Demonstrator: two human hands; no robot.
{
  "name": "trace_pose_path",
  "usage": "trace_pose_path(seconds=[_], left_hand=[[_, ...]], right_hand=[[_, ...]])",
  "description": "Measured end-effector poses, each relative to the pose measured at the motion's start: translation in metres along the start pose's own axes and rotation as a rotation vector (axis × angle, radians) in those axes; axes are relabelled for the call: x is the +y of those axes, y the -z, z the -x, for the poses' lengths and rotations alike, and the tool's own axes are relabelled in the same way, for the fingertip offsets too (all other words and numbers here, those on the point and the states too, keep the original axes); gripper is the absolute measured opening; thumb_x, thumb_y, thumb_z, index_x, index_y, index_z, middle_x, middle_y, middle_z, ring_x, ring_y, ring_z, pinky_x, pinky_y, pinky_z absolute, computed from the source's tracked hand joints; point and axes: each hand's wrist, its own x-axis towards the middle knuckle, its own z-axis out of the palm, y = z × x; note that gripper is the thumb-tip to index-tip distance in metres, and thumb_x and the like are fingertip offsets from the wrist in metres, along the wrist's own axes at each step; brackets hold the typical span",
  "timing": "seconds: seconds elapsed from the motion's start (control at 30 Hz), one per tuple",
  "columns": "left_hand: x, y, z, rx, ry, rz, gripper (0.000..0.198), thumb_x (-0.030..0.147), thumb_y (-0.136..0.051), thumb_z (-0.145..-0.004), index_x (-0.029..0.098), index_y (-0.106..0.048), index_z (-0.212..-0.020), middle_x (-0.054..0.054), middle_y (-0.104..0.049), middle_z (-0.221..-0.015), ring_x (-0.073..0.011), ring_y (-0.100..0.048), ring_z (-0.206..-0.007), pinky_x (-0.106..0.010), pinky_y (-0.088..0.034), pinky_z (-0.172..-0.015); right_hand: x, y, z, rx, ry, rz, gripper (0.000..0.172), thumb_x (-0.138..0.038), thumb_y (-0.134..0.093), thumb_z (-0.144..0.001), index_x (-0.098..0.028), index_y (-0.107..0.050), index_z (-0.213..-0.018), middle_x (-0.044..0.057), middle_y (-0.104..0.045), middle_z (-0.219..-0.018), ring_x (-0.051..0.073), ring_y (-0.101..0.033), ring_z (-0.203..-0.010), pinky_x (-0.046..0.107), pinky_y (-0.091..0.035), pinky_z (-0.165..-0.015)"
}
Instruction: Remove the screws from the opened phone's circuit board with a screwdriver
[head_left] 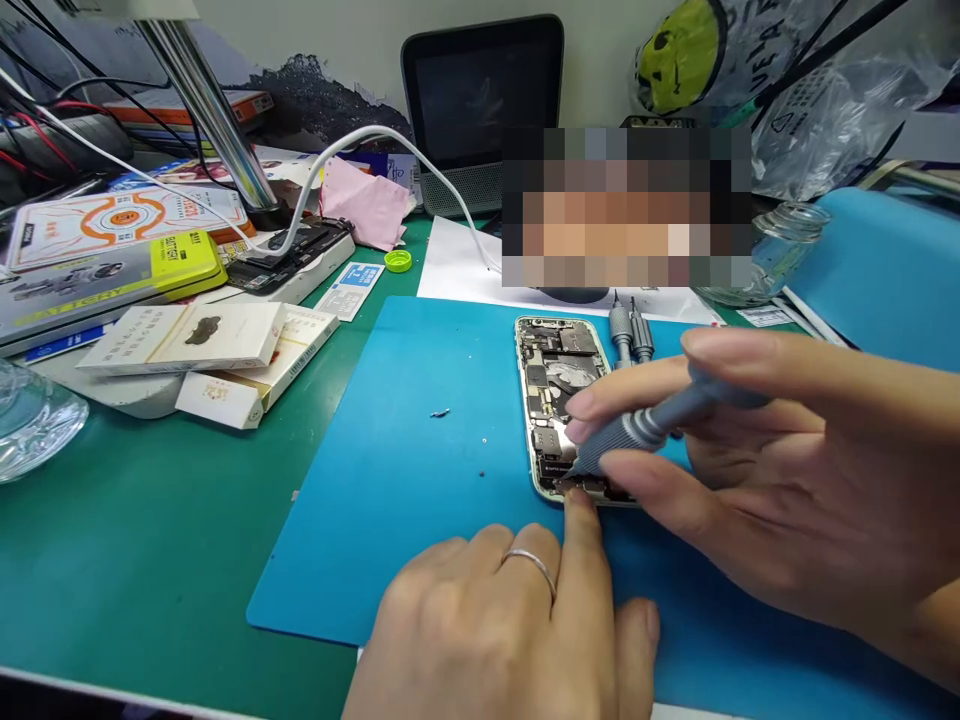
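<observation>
An opened smartphone (541,400), its inner boards and screws exposed, lies face up on a blue mat (390,450). My right hand (795,480) is closed round a grey precision screwdriver (637,430), fingertip and thumb on its shaft. The driver slants down to the left, its tip at the phone's lower end. My left hand (517,620), wearing a ring, stretches its index finger to the phone's bottom edge, close to that tip. Its other fingers are bent and hold nothing. Part of the phone's right side is hidden behind my right hand.
Two more grey screwdrivers (621,335) lie beyond the phone. Tiny screws (482,474) and a small dark bit (440,413) rest on the mat. Left are boxes (187,335), a glass (34,420) and a lamp post (214,110). A glass jar (787,250) stands behind.
</observation>
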Motion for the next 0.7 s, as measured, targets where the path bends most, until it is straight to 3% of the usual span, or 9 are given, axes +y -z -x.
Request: trace_pose_path(seconds=[0.1,0.2,0.33,0.43,0.57,0.7], left_hand=[[0.000,0.001,0.001,-0.014,0.016,-0.002,0.042,0.029,-0.039,-0.120,0.019,-0.079,-0.117,0.006,-0.062,-0.067,-0.0156,-0.062,-0.052,-0.039,-0.042,-0.049],[0.001,0.002,0.001,-0.028,0.009,-0.004,0.043,0.028,-0.040,-0.120,0.021,-0.080,-0.107,0.006,-0.058,-0.064,-0.0159,-0.060,-0.050,-0.041,-0.040,-0.049],[0.001,0.001,0.002,-0.015,0.010,-0.002,0.046,0.027,-0.038,-0.121,0.020,-0.081,-0.106,0.005,-0.062,-0.067,-0.0159,-0.062,-0.053,-0.040,-0.043,-0.049],[0.001,0.000,0.002,-0.004,0.004,0.002,0.048,0.028,-0.037,-0.122,0.019,-0.082,-0.109,0.005,-0.062,-0.066,-0.0157,-0.062,-0.053,-0.040,-0.043,-0.049],[0.001,-0.001,0.003,-0.002,0.007,0.001,0.050,0.029,-0.035,-0.122,0.017,-0.083,-0.120,0.005,-0.060,-0.066,-0.0156,-0.060,-0.053,-0.040,-0.042,-0.048],[0.001,-0.001,0.002,0.003,0.015,0.004,0.050,0.030,-0.035,-0.122,0.015,-0.083,-0.124,0.004,-0.060,-0.066,-0.0155,-0.061,-0.053,-0.040,-0.043,-0.048]], right_hand=[[-0.004,-0.001,0.001,0.023,-0.074,-0.026,0.097,0.016,-0.067,-0.087,-0.053,-0.067,-0.156,-0.005,-0.083,-0.134,0.018,-0.089,-0.104,0.024,-0.078,-0.076],[-0.006,-0.002,0.001,-0.011,-0.107,-0.076,0.094,0.013,-0.074,-0.087,-0.057,-0.069,-0.151,-0.008,-0.085,-0.122,0.019,-0.089,-0.104,0.022,-0.077,-0.074],[-0.005,-0.004,0.005,0.006,-0.171,-0.032,0.088,0.007,-0.077,-0.092,-0.056,-0.068,-0.153,-0.008,-0.073,-0.156,0.016,-0.088,-0.096,0.026,-0.078,-0.073],[-0.004,-0.004,0.014,0.051,-0.200,0.069,0.081,-0.002,-0.080,-0.095,-0.054,-0.067,-0.156,-0.006,-0.068,-0.163,0.019,-0.087,-0.098,0.033,-0.080,-0.076],[-0.003,-0.005,0.018,0.131,-0.184,0.159,0.078,-0.002,-0.080,-0.094,-0.051,-0.069,-0.153,-0.004,-0.072,-0.157,0.019,-0.088,-0.100,0.031,-0.079,-0.080],[0.003,-0.009,0.010,0.193,-0.035,0.071,0.089,0.008,-0.084,-0.087,-0.053,-0.072,-0.150,-0.011,-0.076,-0.151,0.018,-0.089,-0.102,0.029,-0.079,-0.088]])
